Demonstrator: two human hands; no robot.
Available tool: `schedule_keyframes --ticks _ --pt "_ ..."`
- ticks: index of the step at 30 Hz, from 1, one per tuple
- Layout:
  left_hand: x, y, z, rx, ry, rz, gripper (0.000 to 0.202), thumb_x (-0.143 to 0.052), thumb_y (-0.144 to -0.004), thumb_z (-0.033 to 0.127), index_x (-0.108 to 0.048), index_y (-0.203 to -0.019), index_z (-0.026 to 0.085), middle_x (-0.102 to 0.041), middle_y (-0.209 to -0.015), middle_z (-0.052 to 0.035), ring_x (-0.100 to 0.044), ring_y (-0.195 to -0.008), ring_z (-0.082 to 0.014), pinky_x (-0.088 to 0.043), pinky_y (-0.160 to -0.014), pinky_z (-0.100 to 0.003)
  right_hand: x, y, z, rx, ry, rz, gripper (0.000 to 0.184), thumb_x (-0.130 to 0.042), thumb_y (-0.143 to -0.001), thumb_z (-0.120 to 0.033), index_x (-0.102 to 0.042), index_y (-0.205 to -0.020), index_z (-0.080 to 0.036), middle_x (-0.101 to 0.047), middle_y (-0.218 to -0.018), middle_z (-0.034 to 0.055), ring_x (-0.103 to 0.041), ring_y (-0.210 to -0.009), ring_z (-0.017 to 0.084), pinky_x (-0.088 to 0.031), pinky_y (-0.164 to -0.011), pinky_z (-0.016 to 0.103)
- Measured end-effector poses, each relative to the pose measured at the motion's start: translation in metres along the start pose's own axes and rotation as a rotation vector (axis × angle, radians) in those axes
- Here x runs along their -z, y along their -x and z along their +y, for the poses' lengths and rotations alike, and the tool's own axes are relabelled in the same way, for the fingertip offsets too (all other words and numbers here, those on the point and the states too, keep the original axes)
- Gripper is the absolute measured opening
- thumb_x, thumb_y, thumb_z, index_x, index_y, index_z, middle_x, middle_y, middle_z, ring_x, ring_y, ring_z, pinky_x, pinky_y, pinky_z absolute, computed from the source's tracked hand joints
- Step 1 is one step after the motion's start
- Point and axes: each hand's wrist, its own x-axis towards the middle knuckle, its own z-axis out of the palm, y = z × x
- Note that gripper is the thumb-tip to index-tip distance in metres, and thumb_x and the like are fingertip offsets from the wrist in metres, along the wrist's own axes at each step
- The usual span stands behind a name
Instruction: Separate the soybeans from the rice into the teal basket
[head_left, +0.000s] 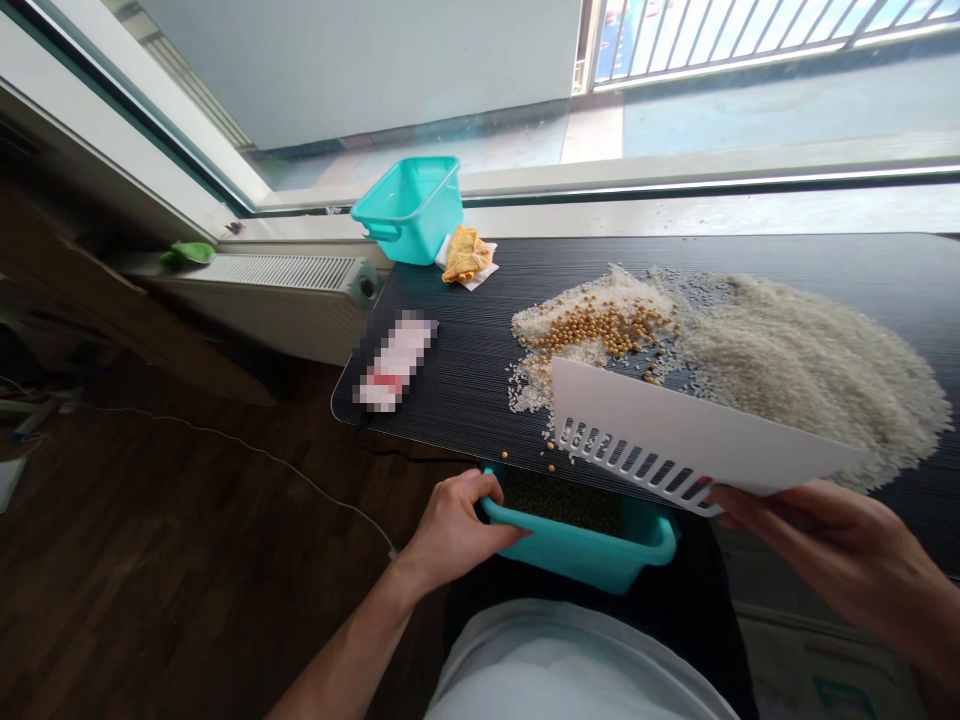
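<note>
My left hand is closed on the left rim of a teal plastic tub, held just under the near edge of the black table. The tub has dark green grains inside. My right hand grips a white slotted scoop, tilted over the table edge above the tub. Behind the scoop lies a big heap of white rice. A patch of yellow soybeans mixed with rice lies to its left. A few loose beans sit near the table edge.
A second teal tub stands at the table's far left corner, next to a yellow cloth. A blurred pink-and-white packet lies on the left. A white radiator and wooden floor with a cable are to the left.
</note>
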Motion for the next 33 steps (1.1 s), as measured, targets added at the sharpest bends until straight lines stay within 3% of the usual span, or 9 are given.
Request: schedule_keyframes --ticks 3,9,14,17,20,25,30,33 --pt "0.001 0.0 -0.001 0.0 0.006 0.008 0.026 -0.083 -0.065 0.019 -0.057 -0.062 0.02 -0.051 -0.066 0.0066 -0.05 -0.064 -0.0111 -0.034 -0.06 -0.026 -0.004 -0.007 -0.003 0.002 -0.015 -0.008 0.045 -0.079 -0.073 -0.068 -0.089 -0.082 -0.025 -0.085 -0.077 0.0074 -0.079 -0.07 0.029 -0.066 -0.064 0.033" --pt "0.005 0.001 -0.006 -0.004 0.024 0.018 0.026 -0.083 -0.065 0.022 -0.057 -0.062 0.019 -0.051 -0.067 0.0064 -0.05 -0.064 -0.011 -0.034 -0.06 -0.025 -0.009 -0.008 -0.025 0.07 0.041 -0.025 0.052 -0.076 -0.067 -0.077 -0.086 -0.068 -0.026 -0.079 -0.061 0.0059 -0.073 -0.055 0.025 -0.061 -0.051 0.029" --pt "0.009 -0.001 -0.013 0.015 0.03 0.035 0.028 -0.084 -0.065 0.026 -0.057 -0.062 0.019 -0.049 -0.066 0.0069 -0.048 -0.063 -0.0105 -0.033 -0.06 -0.024 -0.01 -0.009 -0.025 0.09 0.071 -0.01 0.051 -0.076 -0.069 -0.076 -0.086 -0.069 -0.026 -0.083 -0.071 0.008 -0.076 -0.062 0.027 -0.064 -0.058 0.033" --pt "0.013 -0.001 -0.017 0.032 0.046 0.052 0.029 -0.085 -0.064 0.028 -0.057 -0.062 0.019 -0.049 -0.065 0.0071 -0.046 -0.063 -0.0101 -0.032 -0.059 -0.024 -0.027 -0.02 -0.035 0.135 0.051 -0.009 0.048 -0.074 -0.074 -0.072 -0.088 -0.078 -0.025 -0.084 -0.074 0.0076 -0.076 -0.065 0.027 -0.064 -0.063 0.035" --pt "0.019 0.001 -0.022 0.038 0.069 0.082 0.029 -0.085 -0.064 0.029 -0.058 -0.064 0.019 -0.049 -0.065 0.0072 -0.046 -0.063 -0.0101 -0.032 -0.058 -0.023 -0.053 -0.036 -0.051 0.21 0.041 -0.025 0.046 -0.067 -0.081 -0.069 -0.084 -0.071 -0.028 -0.08 -0.068 0.0038 -0.074 -0.064 0.025 -0.062 -0.06 0.035" --pt "0.03 0.007 -0.028 0.075 0.066 0.137 0.028 -0.085 -0.063 0.027 -0.057 -0.063 0.019 -0.048 -0.063 0.0078 -0.045 -0.061 -0.0096 -0.032 -0.058 -0.024 -0.083 -0.054 -0.066 0.32 0.041 -0.103 0.035 -0.064 -0.086 -0.053 -0.084 -0.075 -0.026 -0.083 -0.076 0.0038 -0.077 -0.072 0.024 -0.063 -0.069 0.034" --pt "0.035 0.012 -0.033 0.051 0.074 0.172 0.029 -0.084 -0.065 0.029 -0.056 -0.063 0.019 -0.049 -0.065 0.0071 -0.045 -0.061 -0.0098 -0.031 -0.057 -0.024 -0.069 -0.039 -0.056 0.328 0.037 -0.247 0.032 -0.067 -0.088 -0.05 -0.087 -0.08 -0.027 -0.084 -0.077 0.0035 -0.079 -0.071 0.024 -0.065 -0.07 0.033" --pt "0.033 0.012 -0.03 0.056 0.057 0.157 0.028 -0.082 -0.066 0.028 -0.055 -0.062 0.019 -0.049 -0.066 0.0063 -0.046 -0.061 -0.0103 -0.032 -0.058 -0.024 -0.04 -0.02 -0.033 0.211 0.059 -0.059 0.035 -0.072 -0.078 -0.061 -0.085 -0.068 -0.03 -0.082 -0.068 0.0035 -0.077 -0.06 0.026 -0.066 -0.059 0.035"
